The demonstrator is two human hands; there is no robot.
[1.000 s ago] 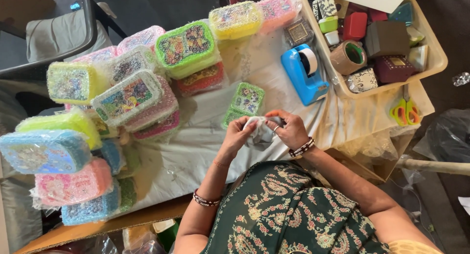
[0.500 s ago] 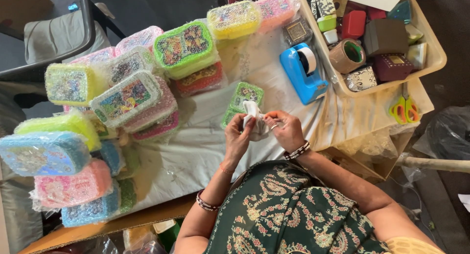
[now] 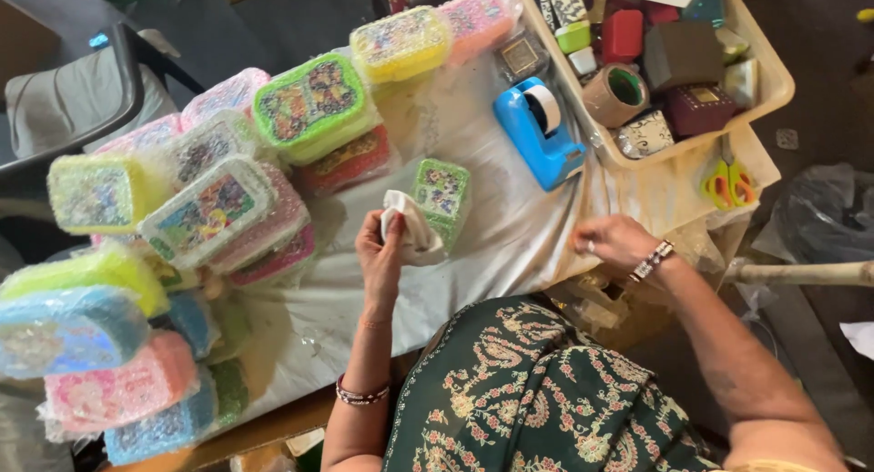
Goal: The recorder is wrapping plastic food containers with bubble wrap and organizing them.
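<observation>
A small crumpled white wrapper (image 3: 410, 224) is gripped by the fingers of the left hand (image 3: 381, 253), which is raised above the cloth-covered table (image 3: 492, 253). Just behind the wrapper, and partly hidden by it, a small green decorated box (image 3: 443, 195) lies on the cloth. The right hand (image 3: 612, 242) is held well apart from the wrapper, off to the right near the table edge, with its fingers loosely curled and nothing seen in its grasp. A beaded bracelet (image 3: 652, 262) is worn on the right wrist, and another bracelet (image 3: 361, 395) on the left forearm. Beyond the green box a blue tape dispenser (image 3: 539, 133) stands on the cloth, beside a beige tray (image 3: 774, 81) filled with small boxes and a roll of brown tape (image 3: 614, 94). A pair of yellow and green scissors (image 3: 727, 182) lies below the tray. To the left, colourful wrapped lunch boxes (image 3: 214, 208) in green, yellow, pink and blue are stacked in piles.
</observation>
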